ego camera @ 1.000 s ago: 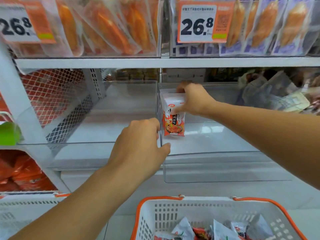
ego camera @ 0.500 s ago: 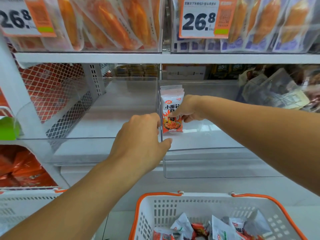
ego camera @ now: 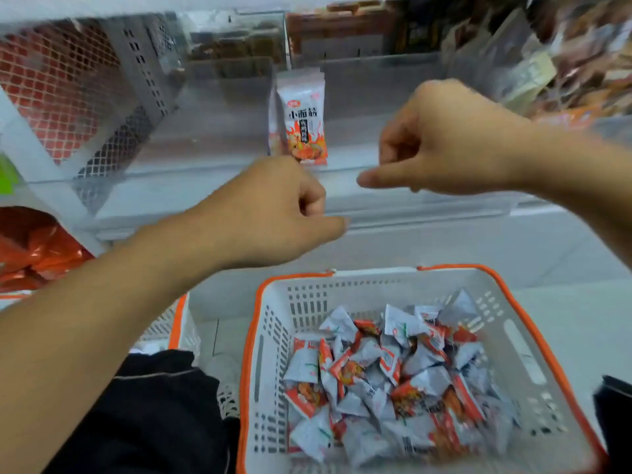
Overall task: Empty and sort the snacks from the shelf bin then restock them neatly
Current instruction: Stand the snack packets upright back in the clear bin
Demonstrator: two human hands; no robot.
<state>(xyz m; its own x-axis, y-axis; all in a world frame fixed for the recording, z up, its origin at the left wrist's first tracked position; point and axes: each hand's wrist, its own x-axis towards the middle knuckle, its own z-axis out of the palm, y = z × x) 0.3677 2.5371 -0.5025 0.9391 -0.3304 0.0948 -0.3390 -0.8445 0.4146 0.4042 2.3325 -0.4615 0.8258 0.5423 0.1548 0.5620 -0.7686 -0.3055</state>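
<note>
Head view, single frame, somewhat blurred by motion.

Shelf bin (ego camera: 376, 107): clear hard plastic, rectangular, smooth glossy walls, seated on a white shelf. A matching clear bin (ego camera: 191, 107) sits just beside it on the left, sharing a thin transparent divider wall.

Snack packets, standing (ego camera: 302, 118): a short row of flat foil-like pouches, upright against the left wall of the shelf bin. White upper half with dark characters, orange-red flame print below, crimped top edge. Neither hand touches them.

Left hand (ego camera: 270, 210): bare, in front of the bins' lower edge, fingers curled into the palm, thumb lying forward. Nothing visible in its grasp.

Right hand (ego camera: 444, 145): bare, raised before the shelf bin, well to the right of the standing packets. Fingers folded in, thumb stretched out to the left; it holds nothing.

Basket (ego camera: 533, 336): white slotted plastic, rectangular, orange rim and handles, low in the frame beneath the hands. It carries a loose heap of snack packets (ego camera: 386, 381), crumpled grey-white and red pouches lying at all angles.

Second basket (ego camera: 178, 323): same white and orange make, only a corner visible at left.

Wire mesh panel (ego camera: 61, 94): white diamond grid, left of the bins, red packaging behind it.

Dark fabric (ego camera: 160, 415): black, soft, bottom left.
</note>
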